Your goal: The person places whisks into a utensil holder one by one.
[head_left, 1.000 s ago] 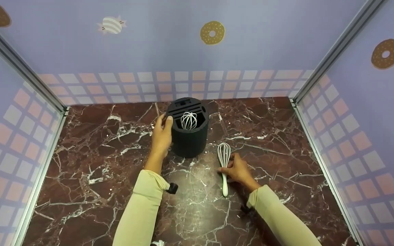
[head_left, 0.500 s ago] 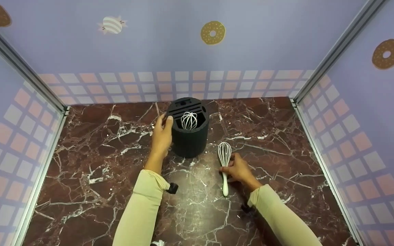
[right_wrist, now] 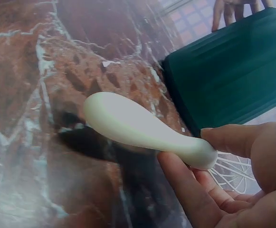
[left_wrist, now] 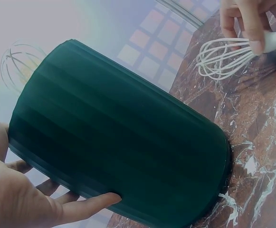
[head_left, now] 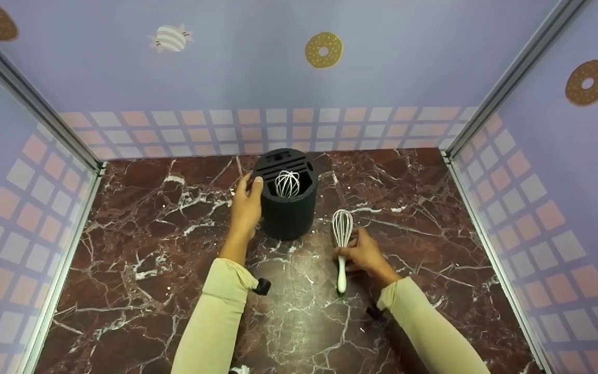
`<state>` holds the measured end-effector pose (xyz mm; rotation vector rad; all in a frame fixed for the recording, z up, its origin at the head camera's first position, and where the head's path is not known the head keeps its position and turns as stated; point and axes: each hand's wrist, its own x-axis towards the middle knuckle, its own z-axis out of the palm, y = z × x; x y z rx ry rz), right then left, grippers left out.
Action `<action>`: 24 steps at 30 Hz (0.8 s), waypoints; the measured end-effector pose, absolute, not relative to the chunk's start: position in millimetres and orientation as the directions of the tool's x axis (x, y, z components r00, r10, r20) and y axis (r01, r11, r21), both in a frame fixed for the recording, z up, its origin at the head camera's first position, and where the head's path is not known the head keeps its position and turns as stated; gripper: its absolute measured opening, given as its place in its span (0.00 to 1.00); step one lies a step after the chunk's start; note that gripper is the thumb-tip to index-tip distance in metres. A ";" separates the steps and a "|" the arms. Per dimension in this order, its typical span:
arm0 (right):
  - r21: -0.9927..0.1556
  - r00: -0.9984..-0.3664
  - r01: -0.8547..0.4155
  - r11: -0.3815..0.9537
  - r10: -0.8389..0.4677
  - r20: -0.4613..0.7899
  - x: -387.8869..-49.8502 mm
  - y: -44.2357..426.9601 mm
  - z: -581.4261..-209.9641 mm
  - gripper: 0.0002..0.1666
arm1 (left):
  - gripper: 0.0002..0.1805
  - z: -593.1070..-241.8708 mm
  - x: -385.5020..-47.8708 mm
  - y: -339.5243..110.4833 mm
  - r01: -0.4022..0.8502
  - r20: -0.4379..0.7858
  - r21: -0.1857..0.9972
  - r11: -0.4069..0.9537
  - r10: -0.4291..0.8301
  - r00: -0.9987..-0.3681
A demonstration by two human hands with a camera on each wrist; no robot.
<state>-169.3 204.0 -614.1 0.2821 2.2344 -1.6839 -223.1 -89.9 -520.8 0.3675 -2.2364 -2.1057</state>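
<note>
A dark round utensil holder (head_left: 287, 221) with slots in its top stands upright on the marbled table. Out of its large front opening sticks the wire head of one whisk (head_left: 287, 184); the rest of that whisk is hidden inside. My left hand (head_left: 246, 208) grips the holder's left side, thumb near the rim and fingers spread round the wall (left_wrist: 114, 128). To the right of the holder, my right hand (head_left: 364, 253) pinches a second whisk (head_left: 342, 259) between thumb and fingers, where the white handle (right_wrist: 133, 121) meets the wires. Its shadow on the table shows it slightly raised, wires pointing away from me.
Reddish-brown marbled tabletop (head_left: 174, 270) spreads around both hands. A lilac back wall (head_left: 247, 67) with a tile pattern rises close behind the holder. Side walls with metal corner strips (head_left: 491, 270) bound the table left and right.
My right hand has lifted the whisk slightly and shifted it a little forward, toward the back wall. The left hand and the holder stay where they were.
</note>
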 end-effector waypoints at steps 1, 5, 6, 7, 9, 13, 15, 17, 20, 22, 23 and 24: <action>-0.895 -0.926 0.351 0.275 -0.040 -0.375 -170.8 204.9 -612.5 0.41 | 0.32 -521.0 -223.0 -90.2 -0.140 -0.128 0.989 0.047 -0.202 -0.971; -0.902 -0.934 0.332 0.276 -0.036 -0.355 -178.0 207.4 -604.1 0.39 | 0.31 -521.1 -222.8 -90.5 -0.142 -0.129 0.989 0.052 -0.200 -0.971; -0.905 -0.939 0.320 0.281 -0.033 -0.343 -180.1 207.6 -601.9 0.39 | 0.31 -521.2 -222.8 -90.6 -0.139 -0.126 0.989 0.049 -0.199 -0.972; -0.909 -0.943 0.309 0.280 -0.033 -0.331 -182.1 207.6 -599.6 0.39 | 0.31 -521.3 -223.0 -90.5 -0.136 -0.124 0.990 0.046 -0.201 -0.972; -0.916 -0.949 0.294 0.274 -0.029 -0.314 -186.0 206.5 -593.7 0.39 | 0.31 -521.3 -222.8 -90.3 -0.136 -0.125 0.990 0.042 -0.200 -0.972; -0.926 -0.952 0.290 0.243 -0.024 -0.304 -193.7 202.8 -580.0 0.43 | 0.31 -521.6 -222.9 -90.3 -0.145 -0.133 0.989 0.042 -0.201 -0.970; -0.931 -0.956 0.281 0.232 -0.016 -0.292 -197.6 200.2 -572.3 0.44 | 0.31 -521.6 -222.8 -90.3 -0.147 -0.136 0.988 0.045 -0.201 -0.970; -0.938 -0.962 0.264 0.223 -0.014 -0.274 -201.3 197.8 -565.0 0.45 | 0.31 -521.6 -223.2 -90.3 -0.143 -0.132 0.989 0.041 -0.202 -0.970; -0.953 -0.972 0.223 0.203 -0.020 -0.232 -206.1 193.7 -553.8 0.44 | 0.31 -521.3 -223.1 -90.1 -0.133 -0.122 0.990 0.042 -0.205 -0.971; -0.963 -0.978 0.196 0.186 -0.028 -0.205 -208.6 191.0 -546.3 0.44 | 0.32 -520.8 -222.8 -90.1 -0.129 -0.117 0.991 0.044 -0.205 -0.972; -0.967 -0.981 0.183 0.175 -0.032 -0.191 -209.5 189.4 -542.5 0.44 | 0.32 -520.7 -222.6 -90.1 -0.128 -0.116 0.991 0.049 -0.205 -0.972; -0.972 -0.983 0.169 0.164 -0.036 -0.177 -210.4 187.8 -538.9 0.44 | 0.31 -520.7 -222.7 -90.1 -0.128 -0.115 0.991 0.051 -0.206 -0.972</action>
